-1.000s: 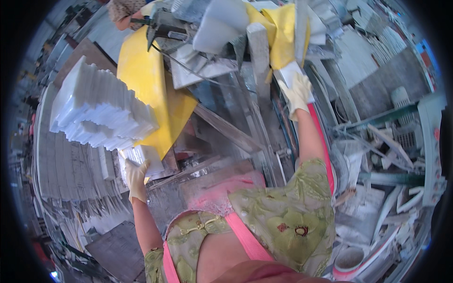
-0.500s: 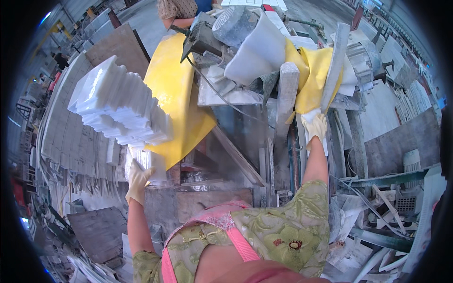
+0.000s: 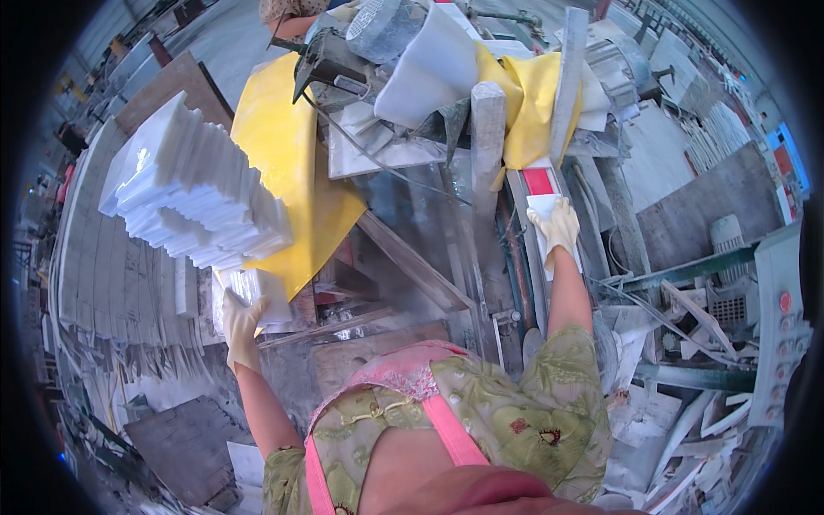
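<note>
Both my hands wear pale gloves. At the left, my left hand grips a small stack of white stone tiles, its thumb along the near side. Beyond that stands a taller stack of white tiles with uneven edges, beside a yellow sheet. Out to the right, my right hand has its fingers closed over the end of a white tile on a narrow track. A red strip shows just beyond the tile, below a hanging yellow flap. The fingertips are partly hidden.
A motor and a cable lie beyond the middle, near an upright stone post. A wooden plank slants between my arms. At far right is a control panel with buttons. Another person's arm shows at the top.
My right hand has drawn back toward me, and the white tile now sits clear of the yellow flap with the red strip exposed. My left hand stays on the small stack. The view has shifted.
</note>
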A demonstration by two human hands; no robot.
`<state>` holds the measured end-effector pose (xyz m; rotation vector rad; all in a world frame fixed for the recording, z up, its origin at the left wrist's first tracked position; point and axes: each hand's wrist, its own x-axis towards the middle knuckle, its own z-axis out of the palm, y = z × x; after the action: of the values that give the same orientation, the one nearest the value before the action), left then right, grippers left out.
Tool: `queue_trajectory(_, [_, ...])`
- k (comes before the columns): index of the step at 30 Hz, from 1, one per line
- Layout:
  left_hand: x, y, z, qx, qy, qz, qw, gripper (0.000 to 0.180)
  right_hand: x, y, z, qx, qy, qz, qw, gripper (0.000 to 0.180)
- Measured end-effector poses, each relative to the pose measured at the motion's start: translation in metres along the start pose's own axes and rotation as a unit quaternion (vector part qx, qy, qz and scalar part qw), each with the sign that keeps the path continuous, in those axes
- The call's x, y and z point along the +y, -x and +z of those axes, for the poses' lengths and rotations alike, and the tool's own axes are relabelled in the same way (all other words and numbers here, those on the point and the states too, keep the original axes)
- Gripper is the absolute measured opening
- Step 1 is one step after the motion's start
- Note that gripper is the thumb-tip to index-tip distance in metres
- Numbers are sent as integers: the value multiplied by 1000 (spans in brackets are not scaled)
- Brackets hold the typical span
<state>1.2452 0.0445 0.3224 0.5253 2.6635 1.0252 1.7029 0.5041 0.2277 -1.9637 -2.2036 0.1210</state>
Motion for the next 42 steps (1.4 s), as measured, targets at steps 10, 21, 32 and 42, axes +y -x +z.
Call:
queue_trajectory(10, [-4, -4, -2, -10, -34, 23, 999, 82, 113, 98, -45, -175, 28, -121, 977, 94])
queue_trajectory(21, [6, -5, -4, 3, -97, 34, 995, 80, 130, 117, -31, -157, -55, -184, 969, 102])
queue_trajectory(32, [-7, -10, -1, -8, -20, 23, 999, 79, 111, 120, -41, -128, -62, -157, 977, 92])
queue_trajectory(42, [-50, -45, 7, -48, 59, 93, 993, 89, 147, 103, -52, -114, -116, -288, 944, 71])
